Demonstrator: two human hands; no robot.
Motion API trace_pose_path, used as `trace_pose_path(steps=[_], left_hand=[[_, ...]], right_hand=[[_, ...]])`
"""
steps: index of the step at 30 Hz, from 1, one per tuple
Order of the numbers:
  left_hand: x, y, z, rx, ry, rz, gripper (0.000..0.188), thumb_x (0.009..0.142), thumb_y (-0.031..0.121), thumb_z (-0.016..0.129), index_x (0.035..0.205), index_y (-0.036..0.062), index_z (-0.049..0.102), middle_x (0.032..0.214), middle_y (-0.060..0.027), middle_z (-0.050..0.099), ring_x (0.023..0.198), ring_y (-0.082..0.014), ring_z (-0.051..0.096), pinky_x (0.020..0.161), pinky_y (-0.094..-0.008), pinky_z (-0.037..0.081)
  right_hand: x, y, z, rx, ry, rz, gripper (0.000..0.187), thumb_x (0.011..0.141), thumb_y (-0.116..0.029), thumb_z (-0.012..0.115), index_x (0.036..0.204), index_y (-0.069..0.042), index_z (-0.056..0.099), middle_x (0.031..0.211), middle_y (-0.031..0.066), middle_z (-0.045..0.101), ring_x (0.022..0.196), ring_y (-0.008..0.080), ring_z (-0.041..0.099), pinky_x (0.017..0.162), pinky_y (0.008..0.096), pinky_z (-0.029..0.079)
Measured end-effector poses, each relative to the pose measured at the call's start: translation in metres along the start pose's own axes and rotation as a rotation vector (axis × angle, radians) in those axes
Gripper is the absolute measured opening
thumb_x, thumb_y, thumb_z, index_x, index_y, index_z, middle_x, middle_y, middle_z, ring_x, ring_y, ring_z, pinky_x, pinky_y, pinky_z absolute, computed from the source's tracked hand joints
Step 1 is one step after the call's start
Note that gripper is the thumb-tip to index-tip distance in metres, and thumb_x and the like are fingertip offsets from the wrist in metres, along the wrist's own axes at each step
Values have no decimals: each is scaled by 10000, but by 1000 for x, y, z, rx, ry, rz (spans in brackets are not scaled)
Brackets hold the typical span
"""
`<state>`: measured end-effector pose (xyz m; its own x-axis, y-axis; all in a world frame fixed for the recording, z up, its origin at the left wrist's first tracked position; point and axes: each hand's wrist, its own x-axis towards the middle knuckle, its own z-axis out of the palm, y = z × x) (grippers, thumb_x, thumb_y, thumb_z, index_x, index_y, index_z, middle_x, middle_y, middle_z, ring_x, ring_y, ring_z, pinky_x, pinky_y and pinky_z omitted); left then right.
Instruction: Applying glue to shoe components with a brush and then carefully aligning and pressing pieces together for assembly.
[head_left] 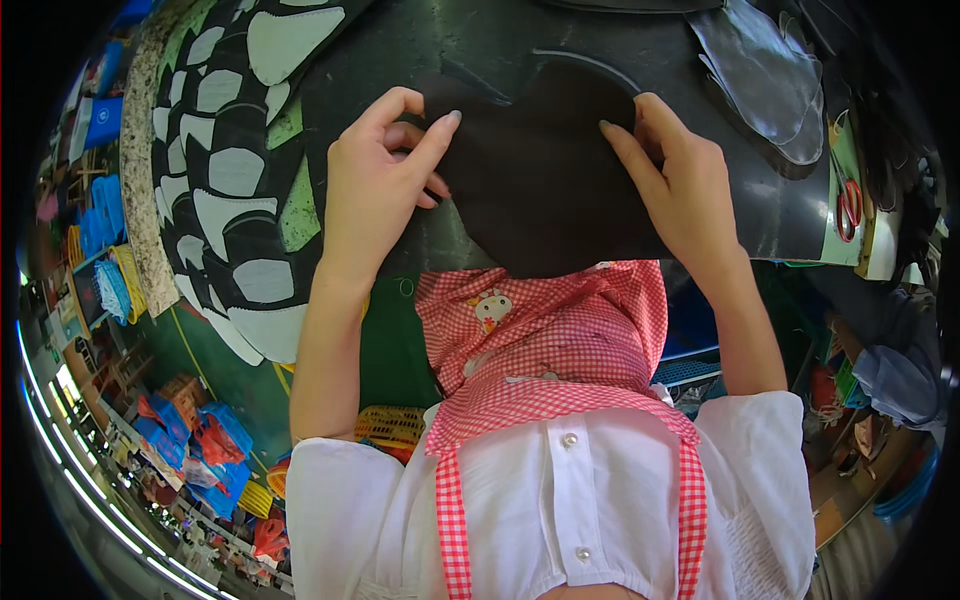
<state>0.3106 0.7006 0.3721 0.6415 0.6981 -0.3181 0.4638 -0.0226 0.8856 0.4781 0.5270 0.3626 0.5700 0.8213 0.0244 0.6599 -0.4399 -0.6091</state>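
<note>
A wearer's red checked apron (545,395) meets the black surface (775,215), its near edge overhung by a dark piece (560,180). The right hand (683,180) has its grip pinching the seemingly light, limp piece, best taken by opposite edges; the left hand's (385,180) grip is unclear. White-patched pieces (237,172) lie left of the surface, red-handled scissors (850,210) right.

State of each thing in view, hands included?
Dark piece: spread out between the hands
Left hand: fingers bent, at the piece's left edge
Right hand: fingers bent, thumb over the piece
Red-handled scissors: unheld, blades unclear
White-patched black pieces: overlapping in rows
Shiny sheets: overlapping
Checked apron: worn, creased
</note>
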Motion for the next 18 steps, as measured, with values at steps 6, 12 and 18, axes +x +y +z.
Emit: trace_pose_path(steps=[6,12,18], left_hand=[[2,3,5,74,-2,-15,205,880,198,660,967,34,571,631,-19,596,459,-90,579,386,-184,385],[3,4,27,717,231,262,233,803,178,696,972,68,580,723,-47,648,633,-161,660,538,-290,481],[-29,-14,77,687,-203,770,967,762,544,637,1447,-12,242,1503,-170,265,1402,-356,214,1141,-479,159]], right_hand=[[5,5,-3,14,-62,57,230,876,-261,628,915,-54,536,674,121,597,609,315,587,577,374,457],[11,5,-3,-39,-51,28,239,868,-258,631,905,-34,558,683,127,611,629,335,589,590,381,465],[-3,31,-32,332,-200,60,258,804,-154,702,1010,-34,606,738,74,628,588,159,595,578,296,477]])
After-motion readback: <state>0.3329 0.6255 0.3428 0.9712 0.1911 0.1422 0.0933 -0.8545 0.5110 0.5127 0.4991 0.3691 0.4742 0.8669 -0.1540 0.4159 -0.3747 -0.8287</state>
